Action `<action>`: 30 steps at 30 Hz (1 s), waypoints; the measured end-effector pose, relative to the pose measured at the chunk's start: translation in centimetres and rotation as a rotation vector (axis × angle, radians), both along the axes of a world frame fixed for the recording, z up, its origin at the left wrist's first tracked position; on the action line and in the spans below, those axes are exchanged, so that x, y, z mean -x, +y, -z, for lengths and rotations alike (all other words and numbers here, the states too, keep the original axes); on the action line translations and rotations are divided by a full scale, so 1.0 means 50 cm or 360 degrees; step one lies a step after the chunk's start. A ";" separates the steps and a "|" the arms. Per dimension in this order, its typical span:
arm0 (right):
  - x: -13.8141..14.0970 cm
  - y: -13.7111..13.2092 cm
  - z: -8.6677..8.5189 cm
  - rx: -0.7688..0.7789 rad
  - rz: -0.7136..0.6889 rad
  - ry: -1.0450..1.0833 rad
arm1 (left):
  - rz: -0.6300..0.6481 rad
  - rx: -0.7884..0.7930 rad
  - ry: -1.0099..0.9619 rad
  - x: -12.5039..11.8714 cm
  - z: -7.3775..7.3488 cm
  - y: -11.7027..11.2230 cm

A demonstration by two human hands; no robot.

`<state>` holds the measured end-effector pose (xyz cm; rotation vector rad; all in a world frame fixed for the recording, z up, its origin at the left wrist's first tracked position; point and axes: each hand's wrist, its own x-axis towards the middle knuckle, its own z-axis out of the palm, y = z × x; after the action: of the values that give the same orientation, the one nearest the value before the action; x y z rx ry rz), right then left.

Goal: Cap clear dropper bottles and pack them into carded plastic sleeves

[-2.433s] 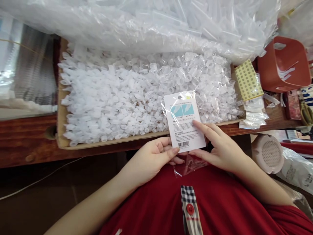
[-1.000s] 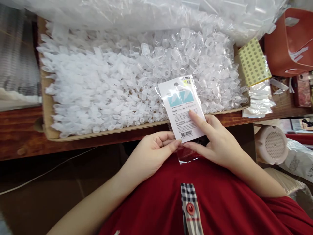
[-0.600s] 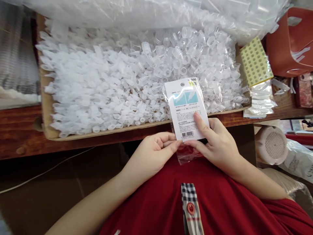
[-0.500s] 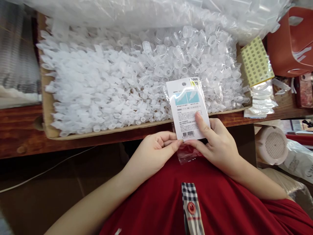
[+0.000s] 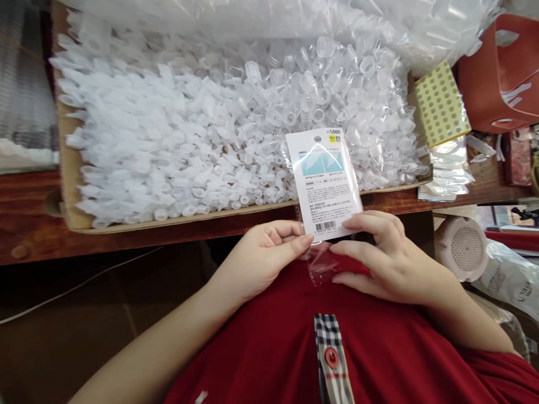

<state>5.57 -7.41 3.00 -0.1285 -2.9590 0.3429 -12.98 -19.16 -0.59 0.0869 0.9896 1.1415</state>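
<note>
A white printed card (image 5: 323, 180) with a barcode and blue pictures stands upright inside a clear plastic sleeve (image 5: 322, 265), just above my lap. My left hand (image 5: 263, 262) pinches the sleeve's lower left corner between thumb and forefinger. My right hand (image 5: 381, 255) grips the lower right side, its fingers curled over the card's bottom edge and the sleeve's loose end. Behind the card, a shallow cardboard tray (image 5: 71, 185) on the wooden table holds a heap of small translucent plastic caps (image 5: 202, 134).
A big clear bag of plastic parts (image 5: 295, 22) lies behind the tray. At the right are a yellow dotted sheet (image 5: 440, 104), a stack of clear sleeves (image 5: 446, 171), a red basket (image 5: 499, 73) and a white round vented object (image 5: 461, 247). A thin cable (image 5: 63, 294) runs below the table edge.
My right forefinger has slid down off the card's face and now curls at its bottom edge. The card sits a little higher in the sleeve. The view shifted slightly.
</note>
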 end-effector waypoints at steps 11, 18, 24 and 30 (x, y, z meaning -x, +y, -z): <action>0.067 0.009 -0.027 0.0058 -0.0264 -0.0049 | 0.0096 -0.0099 -0.0146 0.010 0.012 -0.005; 0.111 0.020 -0.046 0.0185 -0.0194 -0.0344 | 0.0171 -0.0125 -0.0066 0.016 0.015 -0.006; 0.140 0.008 -0.054 0.0148 -0.0001 -0.0541 | 0.0219 -0.0124 0.0010 0.024 0.017 -0.006; 0.151 0.000 -0.053 0.0096 0.0080 -0.0526 | 0.0286 -0.0183 0.0007 0.026 0.027 -0.013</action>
<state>-2.00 -7.43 5.65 -0.2927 -3.2637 0.4437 -14.29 -19.79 -1.93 0.2652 0.9008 1.0326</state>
